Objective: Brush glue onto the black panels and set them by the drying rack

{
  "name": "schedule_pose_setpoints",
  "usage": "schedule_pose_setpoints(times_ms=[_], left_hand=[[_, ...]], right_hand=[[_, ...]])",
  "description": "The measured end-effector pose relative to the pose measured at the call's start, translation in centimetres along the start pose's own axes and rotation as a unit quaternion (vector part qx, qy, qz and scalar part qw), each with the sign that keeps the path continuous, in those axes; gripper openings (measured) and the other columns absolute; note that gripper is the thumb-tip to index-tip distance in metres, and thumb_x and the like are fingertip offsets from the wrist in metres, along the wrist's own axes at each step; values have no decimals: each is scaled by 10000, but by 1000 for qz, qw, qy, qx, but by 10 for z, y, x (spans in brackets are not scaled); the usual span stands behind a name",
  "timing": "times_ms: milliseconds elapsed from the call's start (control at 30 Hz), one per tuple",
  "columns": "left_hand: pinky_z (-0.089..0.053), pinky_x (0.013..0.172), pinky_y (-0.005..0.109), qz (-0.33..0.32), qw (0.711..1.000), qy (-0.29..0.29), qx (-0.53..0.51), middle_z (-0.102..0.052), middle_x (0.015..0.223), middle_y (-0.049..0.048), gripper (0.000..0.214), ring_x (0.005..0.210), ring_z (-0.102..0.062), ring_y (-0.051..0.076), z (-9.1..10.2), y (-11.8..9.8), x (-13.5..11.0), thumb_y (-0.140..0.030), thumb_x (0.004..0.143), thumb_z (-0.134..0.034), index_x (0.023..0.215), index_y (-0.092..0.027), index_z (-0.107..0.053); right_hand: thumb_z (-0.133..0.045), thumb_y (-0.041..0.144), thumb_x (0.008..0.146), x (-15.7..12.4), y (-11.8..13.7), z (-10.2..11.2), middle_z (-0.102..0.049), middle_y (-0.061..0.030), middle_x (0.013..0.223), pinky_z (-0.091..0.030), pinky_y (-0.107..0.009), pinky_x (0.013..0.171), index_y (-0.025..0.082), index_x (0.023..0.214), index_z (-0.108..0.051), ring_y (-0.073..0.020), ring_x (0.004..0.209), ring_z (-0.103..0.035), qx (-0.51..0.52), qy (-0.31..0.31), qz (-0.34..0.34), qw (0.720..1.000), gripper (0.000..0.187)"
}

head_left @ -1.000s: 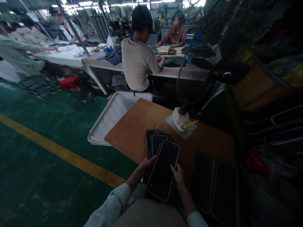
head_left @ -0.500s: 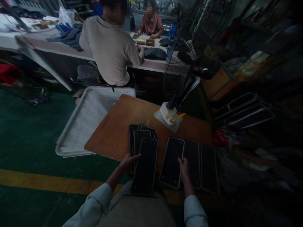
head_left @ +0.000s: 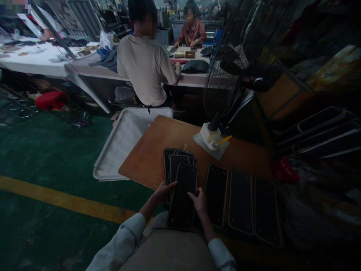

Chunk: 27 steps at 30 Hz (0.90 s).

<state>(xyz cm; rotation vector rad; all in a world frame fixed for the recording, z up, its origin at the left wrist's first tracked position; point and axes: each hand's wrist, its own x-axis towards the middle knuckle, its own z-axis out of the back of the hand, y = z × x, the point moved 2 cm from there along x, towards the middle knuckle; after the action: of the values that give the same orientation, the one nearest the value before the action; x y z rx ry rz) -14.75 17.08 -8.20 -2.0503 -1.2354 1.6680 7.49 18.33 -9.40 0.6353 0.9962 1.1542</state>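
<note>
A black rectangular panel [head_left: 182,205] with a pale edge and small round dots near its corners is tilted up against my lap. My left hand [head_left: 164,191] grips its left edge, thumb across the face. On its right edge my right hand [head_left: 199,202] is closed, thumb on the front. Behind it lies an overlapping pile of similar panels [head_left: 178,162], partly covered. To the right, a near panel [head_left: 217,188], a middle panel [head_left: 240,203] and a far panel [head_left: 267,210] lie side by side in a row.
A brown board [head_left: 152,146] bears the panels and a white container [head_left: 210,134] with a yellow-handled tool [head_left: 225,139]. Beyond are a white tray [head_left: 108,160], a standing fan [head_left: 222,82], a seated person [head_left: 146,67] and another person [head_left: 193,33] at a long table [head_left: 42,67].
My right hand has left the nearest panel of the row and moved left onto the panel that my left hand holds. The camera view has swung left.
</note>
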Motion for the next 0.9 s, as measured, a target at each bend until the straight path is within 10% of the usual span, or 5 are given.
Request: schedule_pose_setpoints(times_ms=[400,700,900], left_hand=[[-638,660,325,-24,991,-63,118,-781,925,133,460,803,-752,287,42,-37,-20,-377,685,-843,1025,-97,-711],[-635,646,313,-40,981,-132,133,-784,871,117,439,776,-752,274,71,-50,-24,-371,674,-851,992,-102,-710],[-633,665,311,-62,983,-120,127,-780,928,133,479,804,-751,275,67,-54,-25,-383,667,-856,1020,-95,-708]], right_hand=[[-573,484,725,60,-17,15,-661,-57,692,-480,-328,605,240,755,-510,-243,666,-639,13,-113,-40,993,255],[-542,240,804,41,22,10,-536,-211,1342,-399,-463,1024,138,1298,-509,-335,1276,-487,-70,-112,83,988,506],[-674,344,784,15,53,-51,-685,-96,1042,-493,-351,829,201,1073,-607,-266,978,-658,-77,115,112,984,329]])
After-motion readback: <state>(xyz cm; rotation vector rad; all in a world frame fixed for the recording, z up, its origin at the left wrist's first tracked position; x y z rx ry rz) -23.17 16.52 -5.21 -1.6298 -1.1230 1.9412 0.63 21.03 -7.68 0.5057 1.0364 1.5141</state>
